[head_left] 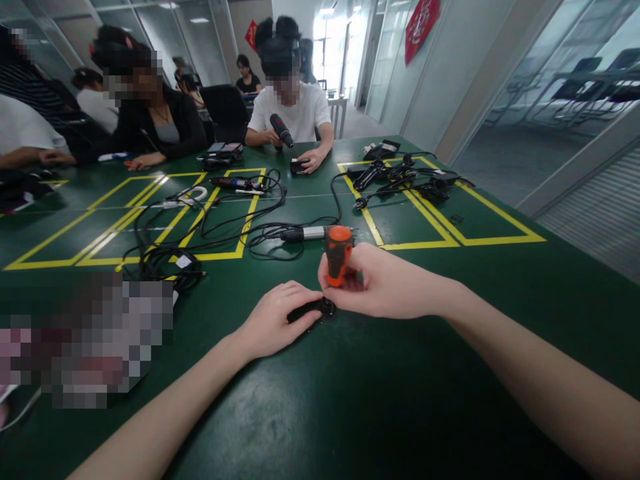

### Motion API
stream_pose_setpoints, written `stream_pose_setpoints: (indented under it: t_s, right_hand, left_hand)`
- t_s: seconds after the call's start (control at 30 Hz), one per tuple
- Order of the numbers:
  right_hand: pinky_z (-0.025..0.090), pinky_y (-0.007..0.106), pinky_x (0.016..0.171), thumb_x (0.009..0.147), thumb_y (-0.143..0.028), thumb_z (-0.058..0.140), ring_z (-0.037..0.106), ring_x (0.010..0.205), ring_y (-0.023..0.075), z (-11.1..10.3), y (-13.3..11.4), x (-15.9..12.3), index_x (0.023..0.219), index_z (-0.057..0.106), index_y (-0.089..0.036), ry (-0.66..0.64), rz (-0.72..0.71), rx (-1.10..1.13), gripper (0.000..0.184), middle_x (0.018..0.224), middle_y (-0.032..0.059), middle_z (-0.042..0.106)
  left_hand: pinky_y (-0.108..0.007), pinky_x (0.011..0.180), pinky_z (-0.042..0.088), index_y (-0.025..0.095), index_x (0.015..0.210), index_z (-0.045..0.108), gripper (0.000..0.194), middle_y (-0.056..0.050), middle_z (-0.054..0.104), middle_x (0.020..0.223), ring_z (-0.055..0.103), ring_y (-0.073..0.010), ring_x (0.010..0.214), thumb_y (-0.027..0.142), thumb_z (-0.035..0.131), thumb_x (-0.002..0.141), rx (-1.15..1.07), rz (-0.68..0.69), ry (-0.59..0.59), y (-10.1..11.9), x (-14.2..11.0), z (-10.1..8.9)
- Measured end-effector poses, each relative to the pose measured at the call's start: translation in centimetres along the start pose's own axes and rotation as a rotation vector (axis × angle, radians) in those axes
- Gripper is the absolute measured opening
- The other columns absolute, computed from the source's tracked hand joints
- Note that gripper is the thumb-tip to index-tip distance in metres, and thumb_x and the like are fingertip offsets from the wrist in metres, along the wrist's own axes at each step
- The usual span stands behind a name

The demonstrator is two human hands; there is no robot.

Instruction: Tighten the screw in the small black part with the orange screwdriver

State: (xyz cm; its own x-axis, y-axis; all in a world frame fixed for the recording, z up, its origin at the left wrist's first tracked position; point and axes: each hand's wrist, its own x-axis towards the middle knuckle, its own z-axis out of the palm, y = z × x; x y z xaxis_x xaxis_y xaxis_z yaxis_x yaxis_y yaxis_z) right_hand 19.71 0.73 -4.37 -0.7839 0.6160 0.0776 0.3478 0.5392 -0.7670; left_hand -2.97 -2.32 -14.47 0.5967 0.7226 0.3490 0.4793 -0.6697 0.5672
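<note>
So the right hand [357, 277] has its fingers clamped round a stubby orange-and-black screwdriver [339, 257], held upright over a small black part [327, 308] on the green desk [280, 407]. Left hand [280, 317] is lying on the desk, thumb and fingers a bit apart, tips right at that part, can't tell if they're actually gripping it. Just beyond the screwdriver there's a silver-and-black electric screwdriver [310, 233] with a bunch of black cables [170, 263] off to the left.
</note>
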Motion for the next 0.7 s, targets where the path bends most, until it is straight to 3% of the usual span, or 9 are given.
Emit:
stream_pose_setpoints:
  t_s: [0.5, 0.7]
  right_hand:
    - [0.038, 0.025, 0.058, 0.096, -0.046, 0.066, 0.049, 0.064, 0.0121, -0.07, 0.17, 0.11, 0.087, 0.063, -0.016, -0.031, -0.042, 0.017, 0.031, 0.073, -0.0011, 0.057]
    - [0.036, 0.024, 0.059, 0.094, -0.046, 0.065, 0.046, 0.065, 0.0124, -0.52, 0.59, 0.03, 0.077, 0.058, -0.017, 0.075, -0.023, 0.022, 0.034, 0.071, -0.0013, 0.053]
  left_hand:
    - [-0.042, 0.100, 0.055, 0.022, 0.114, 0.074, 0.018, -0.006, 0.078, 0.111, 0.070, -0.0233, 0.105, 0.027, 0.065, 0.099, -0.016, 0.010, 0.007, -0.17, -0.04, -0.05]
    - [-0.040, 0.095, 0.057, 0.021, 0.124, 0.071, 0.028, -0.009, 0.078, 0.110, 0.070, -0.0234, 0.101, 0.031, 0.066, 0.099, -0.006, 0.020, 0.027, -0.31, -0.12, 0.20]
